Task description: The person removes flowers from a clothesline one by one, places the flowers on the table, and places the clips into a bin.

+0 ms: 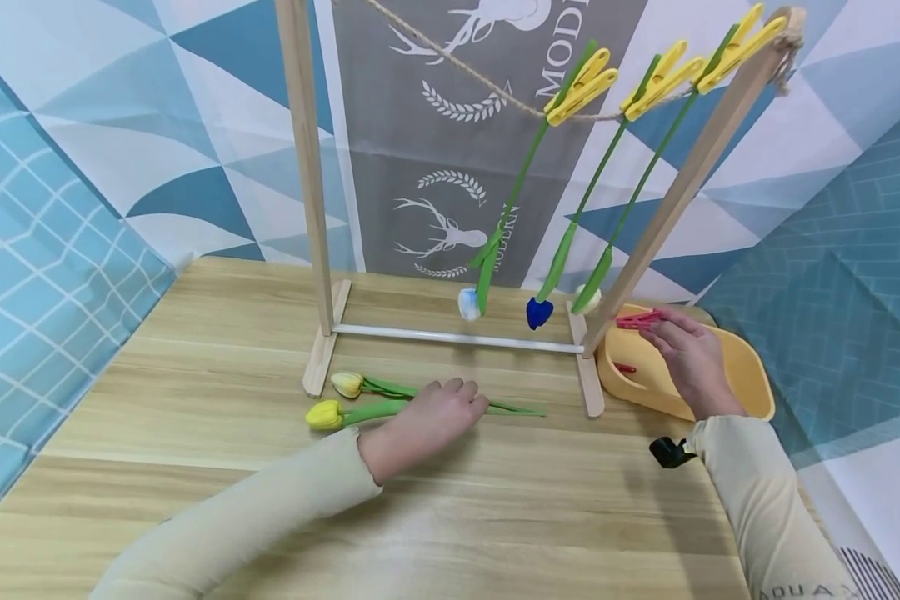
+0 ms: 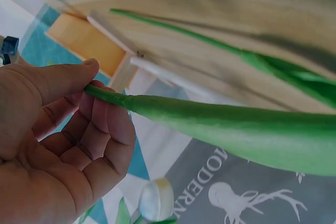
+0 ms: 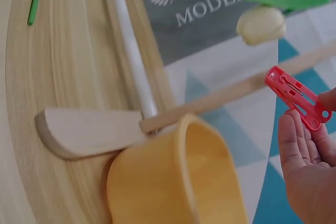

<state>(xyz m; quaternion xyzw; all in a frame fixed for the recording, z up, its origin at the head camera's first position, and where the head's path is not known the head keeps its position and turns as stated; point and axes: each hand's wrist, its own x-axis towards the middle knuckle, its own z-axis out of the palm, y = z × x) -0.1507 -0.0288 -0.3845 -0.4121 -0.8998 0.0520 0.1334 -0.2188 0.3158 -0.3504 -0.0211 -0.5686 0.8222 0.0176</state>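
My left hand (image 1: 437,421) pinches a yellow tulip (image 1: 325,415) by its green stem, low over the table; the left wrist view shows thumb and fingertips at the thin stem below the broad leaf (image 2: 226,127). A pale yellow tulip (image 1: 347,384) lies just behind it. Over the basket, my right hand (image 1: 690,354) holds a red clothespin (image 3: 295,97) between thumb and fingers. From a rope hang three tulips, heads down: a white-and-blue one (image 1: 469,304), a dark blue one (image 1: 539,312) and a cream one (image 1: 588,298), each clipped with a yellow clothespin (image 1: 581,86).
A wooden frame with an upright on the left (image 1: 309,167) and one on the right (image 1: 693,179) carries the rope (image 1: 457,60). A white bar (image 1: 457,337) joins its feet. The orange basket (image 1: 757,375) stands beside the right foot, another red clothespin (image 1: 625,367) inside.
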